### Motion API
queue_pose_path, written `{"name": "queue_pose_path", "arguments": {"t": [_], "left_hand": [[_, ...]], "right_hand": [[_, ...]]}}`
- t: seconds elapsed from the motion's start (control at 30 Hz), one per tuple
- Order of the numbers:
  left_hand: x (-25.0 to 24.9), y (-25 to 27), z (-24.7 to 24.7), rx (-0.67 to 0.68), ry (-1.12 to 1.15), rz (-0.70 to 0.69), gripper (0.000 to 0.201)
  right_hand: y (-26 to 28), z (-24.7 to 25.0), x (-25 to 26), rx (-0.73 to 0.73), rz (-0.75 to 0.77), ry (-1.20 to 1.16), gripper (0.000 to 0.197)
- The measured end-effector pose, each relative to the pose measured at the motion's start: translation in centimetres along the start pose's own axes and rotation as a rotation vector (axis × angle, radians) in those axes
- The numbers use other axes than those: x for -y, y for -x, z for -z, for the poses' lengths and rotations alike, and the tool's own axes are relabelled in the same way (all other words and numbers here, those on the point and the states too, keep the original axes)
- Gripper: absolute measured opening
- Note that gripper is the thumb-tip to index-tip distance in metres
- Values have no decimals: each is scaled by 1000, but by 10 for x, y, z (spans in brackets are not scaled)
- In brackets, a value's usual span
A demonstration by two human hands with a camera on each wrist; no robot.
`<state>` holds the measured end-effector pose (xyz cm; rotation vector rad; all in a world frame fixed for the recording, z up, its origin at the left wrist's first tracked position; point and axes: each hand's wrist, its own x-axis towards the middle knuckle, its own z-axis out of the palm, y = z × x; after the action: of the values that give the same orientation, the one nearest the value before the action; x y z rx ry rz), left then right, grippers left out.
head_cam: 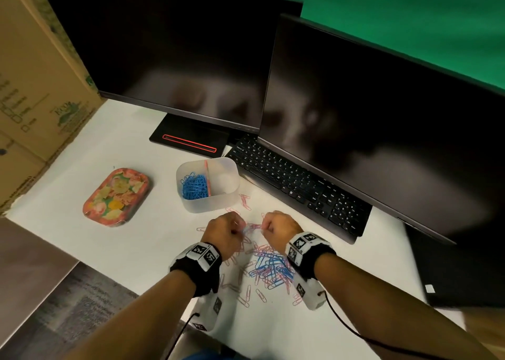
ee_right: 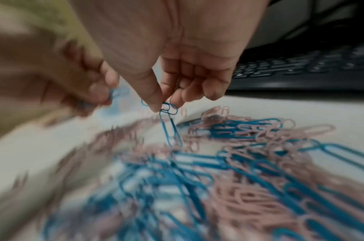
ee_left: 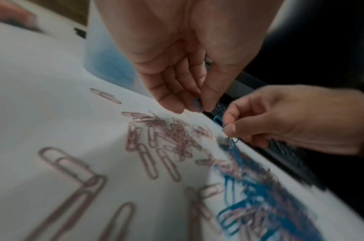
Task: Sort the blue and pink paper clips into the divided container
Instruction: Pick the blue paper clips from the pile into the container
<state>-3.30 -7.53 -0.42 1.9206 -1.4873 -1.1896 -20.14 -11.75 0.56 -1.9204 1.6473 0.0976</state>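
Head view: left hand (head_cam: 224, 230) and right hand (head_cam: 281, 226) side by side at 6 o'clock of the divided container (head_cam: 208, 187), fingers curled, each pinching clips. Container's left compartment holds blue clips (head_cam: 194, 186); right compartment looks empty. Mixed pile (head_cam: 269, 269) of blue and pink clips between the wrists, pink strays scattered around. Keyboard (head_cam: 297, 185) edge close at 2 o'clock of the hands, floral tin (head_cam: 117, 196) at 9 o'clock of the container; bare table (head_cam: 287, 329) at 6 o'clock.

Left wrist view: left thumb and fingers clamped on a blue clip (ee_left: 198, 103), only its looped end showing. Pink clips (ee_left: 168, 137) lie flat, long axes mixed.

Right wrist view: right thumb and forefinger clamped on linked blue clips (ee_right: 169, 109); one hangs, long axis roughly 12-to-6, lower end in the pile. Blurred.
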Motion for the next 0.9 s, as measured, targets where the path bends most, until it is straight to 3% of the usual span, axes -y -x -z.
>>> {"name": "queue_pose_path", "arguments": {"t": [0.1, 0.2, 0.33, 0.43, 0.5, 0.6, 0.73, 0.9], "left_hand": [[4, -3, 2, 58, 215, 80, 36], [0, -4, -3, 114, 535, 248, 35], [-21, 4, -10, 151, 814, 362, 23], [-28, 6, -20, 179, 767, 375, 21], [-26, 9, -30, 219, 415, 240, 13], [-25, 22, -41, 312, -96, -42, 5], [-21, 34, -61, 345, -427, -265, 14], [-21, 35, -83, 314, -560, -293, 27]], "right_hand": [[0, 13, -16, -122, -93, -361, 17], [5, 26, -28, -77, -142, -797, 20], [22, 35, -38, -41, -150, -1170, 30], [36, 30, -48, -16, -192, -1323, 35], [44, 22, -54, -6, -227, -1362, 34], [54, 9, -61, 15, -241, -1233, 26], [70, -9, -66, 45, -97, -566, 16], [76, -18, -60, 72, -26, -71, 18]]}}
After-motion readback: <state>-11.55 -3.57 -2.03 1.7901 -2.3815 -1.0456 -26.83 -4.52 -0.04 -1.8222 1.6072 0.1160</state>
